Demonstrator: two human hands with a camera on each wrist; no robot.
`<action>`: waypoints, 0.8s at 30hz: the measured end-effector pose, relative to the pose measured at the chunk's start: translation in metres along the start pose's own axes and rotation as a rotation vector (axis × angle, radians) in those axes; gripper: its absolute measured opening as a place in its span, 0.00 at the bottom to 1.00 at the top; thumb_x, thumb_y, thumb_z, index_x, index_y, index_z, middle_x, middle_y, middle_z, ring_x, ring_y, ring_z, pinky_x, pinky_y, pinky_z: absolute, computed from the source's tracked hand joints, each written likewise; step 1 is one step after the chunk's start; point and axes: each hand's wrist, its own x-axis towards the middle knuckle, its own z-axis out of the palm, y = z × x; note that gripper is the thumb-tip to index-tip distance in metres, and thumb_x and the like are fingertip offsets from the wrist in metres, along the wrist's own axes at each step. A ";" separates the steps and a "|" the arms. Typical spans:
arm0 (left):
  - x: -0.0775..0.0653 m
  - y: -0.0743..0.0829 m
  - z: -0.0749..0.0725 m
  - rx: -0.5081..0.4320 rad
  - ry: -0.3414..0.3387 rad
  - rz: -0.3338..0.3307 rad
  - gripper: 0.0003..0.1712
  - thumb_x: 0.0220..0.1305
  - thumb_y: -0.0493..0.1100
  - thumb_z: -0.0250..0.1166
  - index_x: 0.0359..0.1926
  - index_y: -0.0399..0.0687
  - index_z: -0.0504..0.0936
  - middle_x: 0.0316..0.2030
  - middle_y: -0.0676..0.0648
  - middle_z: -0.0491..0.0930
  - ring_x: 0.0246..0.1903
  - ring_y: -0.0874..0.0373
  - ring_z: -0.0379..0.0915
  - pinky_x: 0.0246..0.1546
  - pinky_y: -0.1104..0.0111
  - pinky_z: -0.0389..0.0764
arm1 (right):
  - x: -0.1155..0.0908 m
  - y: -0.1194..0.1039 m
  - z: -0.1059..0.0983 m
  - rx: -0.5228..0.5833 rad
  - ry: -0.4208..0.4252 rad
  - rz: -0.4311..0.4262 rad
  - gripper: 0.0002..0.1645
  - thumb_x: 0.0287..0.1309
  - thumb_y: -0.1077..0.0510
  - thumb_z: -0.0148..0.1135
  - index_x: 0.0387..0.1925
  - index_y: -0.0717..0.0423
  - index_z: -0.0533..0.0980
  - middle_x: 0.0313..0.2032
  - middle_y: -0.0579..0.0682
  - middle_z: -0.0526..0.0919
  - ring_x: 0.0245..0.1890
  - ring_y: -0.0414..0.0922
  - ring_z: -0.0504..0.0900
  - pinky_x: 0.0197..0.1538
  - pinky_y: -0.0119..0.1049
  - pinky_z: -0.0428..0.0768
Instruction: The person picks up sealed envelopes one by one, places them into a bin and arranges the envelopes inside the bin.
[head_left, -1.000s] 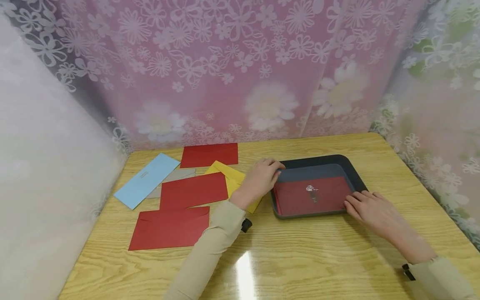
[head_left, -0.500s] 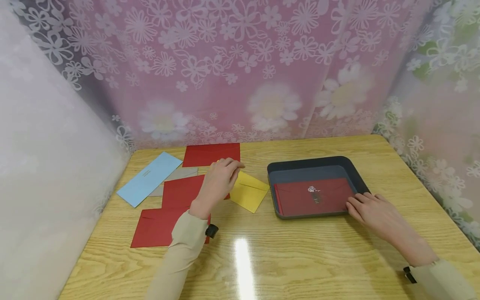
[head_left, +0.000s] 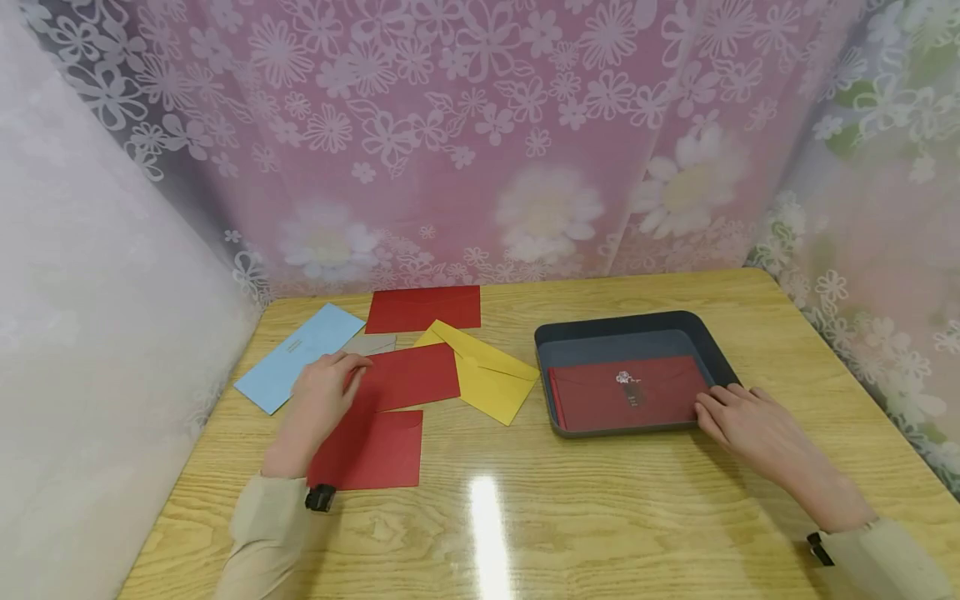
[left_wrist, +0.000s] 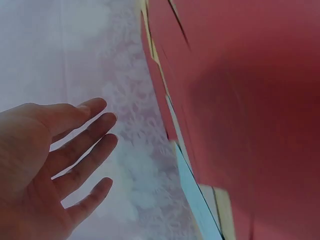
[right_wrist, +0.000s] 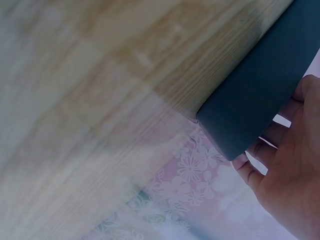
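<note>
In the head view my left hand (head_left: 318,408) hovers at the left over two overlapping red envelopes, the upper one (head_left: 416,379) and the lower one (head_left: 390,458). The left wrist view shows its fingers loosely spread, holding nothing and apart from the red paper (left_wrist: 260,120). My right hand (head_left: 757,429) holds the right side of a dark grey tray (head_left: 637,325), fingers over the rim. From the right wrist, the tray's outer wall (right_wrist: 255,100) covers part of those fingers. Red envelopes lie in the tray, the top one (head_left: 600,396) bearing a small white flower print.
Near the left hand lie a light blue envelope (head_left: 288,362), a grey envelope (head_left: 375,343) mostly covered, and a yellow envelope (head_left: 498,387). Another red envelope (head_left: 427,308) sits at the table's back edge. Floral curtains (head_left: 450,167) surround the wooden table (head_left: 570,517).
My left hand has left the tray's left rim and moved left across the yellow envelope to the red ones. The right hand has stayed at the tray.
</note>
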 end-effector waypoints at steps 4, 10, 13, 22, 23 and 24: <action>-0.018 -0.014 -0.003 -0.001 -0.025 -0.034 0.08 0.61 0.33 0.72 0.43 0.42 0.88 0.39 0.43 0.86 0.31 0.45 0.79 0.30 0.56 0.80 | -0.001 0.001 0.000 -0.017 0.015 -0.025 0.15 0.64 0.58 0.62 0.48 0.64 0.83 0.42 0.59 0.84 0.43 0.59 0.83 0.46 0.59 0.78; -0.039 -0.024 -0.003 -0.030 -0.138 -0.068 0.09 0.59 0.37 0.75 0.41 0.43 0.88 0.36 0.45 0.83 0.29 0.50 0.77 0.31 0.59 0.79 | 0.000 0.001 -0.003 -0.045 -0.032 -0.055 0.17 0.61 0.60 0.64 0.50 0.63 0.82 0.45 0.59 0.84 0.45 0.59 0.83 0.47 0.58 0.79; -0.048 -0.028 -0.004 -0.061 -0.226 -0.108 0.16 0.55 0.44 0.78 0.43 0.44 0.87 0.39 0.44 0.83 0.36 0.48 0.78 0.37 0.54 0.81 | 0.001 0.001 -0.003 -0.057 -0.059 -0.069 0.18 0.60 0.60 0.65 0.51 0.63 0.82 0.47 0.59 0.84 0.46 0.59 0.83 0.48 0.58 0.79; -0.056 -0.031 -0.001 -0.098 -0.327 -0.111 0.36 0.39 0.52 0.86 0.49 0.43 0.84 0.46 0.41 0.81 0.48 0.41 0.75 0.48 0.46 0.79 | 0.000 0.001 -0.003 -0.027 -0.033 -0.021 0.17 0.61 0.59 0.65 0.49 0.63 0.83 0.45 0.59 0.84 0.45 0.58 0.83 0.46 0.58 0.79; -0.055 -0.030 0.000 -0.100 -0.331 -0.107 0.35 0.38 0.53 0.86 0.48 0.43 0.84 0.44 0.43 0.81 0.47 0.43 0.75 0.46 0.48 0.80 | 0.000 0.000 -0.003 -0.023 -0.037 -0.012 0.17 0.61 0.59 0.64 0.49 0.64 0.83 0.45 0.59 0.84 0.45 0.58 0.83 0.47 0.58 0.79; -0.054 -0.030 0.001 -0.101 -0.335 -0.101 0.35 0.38 0.53 0.86 0.46 0.44 0.83 0.42 0.45 0.81 0.45 0.46 0.75 0.45 0.50 0.80 | -0.001 0.000 -0.003 -0.017 -0.046 -0.001 0.17 0.62 0.59 0.64 0.50 0.64 0.83 0.45 0.59 0.84 0.46 0.59 0.83 0.47 0.59 0.78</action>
